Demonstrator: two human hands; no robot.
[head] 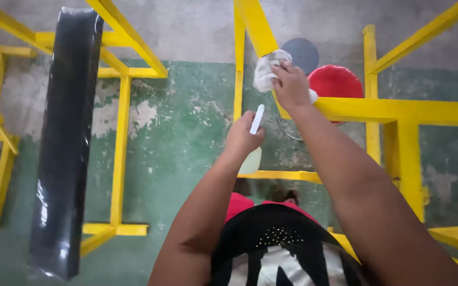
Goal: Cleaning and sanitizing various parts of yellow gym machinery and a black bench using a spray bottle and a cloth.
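**Right hand on cloth at yellow frame, left hand holds spray bottle**

Currently, head view, looking straight down.

Right hand: fingers curled and pressed down on a white cloth, holding it against a slanted bar of the yellow metal frame. Cloth is bunched, wrapped partly around the bar just where the slanted piece meets the horizontal rail.

Left hand: closed around a small pale spray bottle. White nozzle sticks up past the knuckles, bottle body hangs below the fist. Sits just below and left of the cloth, apart from it, not touching the frame.

Around them:
- Red round disc behind the horizontal rail, just right of the right hand; a grey round disc above it, partly hidden by the hand and cloth.
- Long black padded bench wrapped in clear film, lying on a second yellow frame, well apart on the left.
- Floor is worn green paint over concrete, cracked and patchy.
- Person's black, white and red top shows at the bottom edge.
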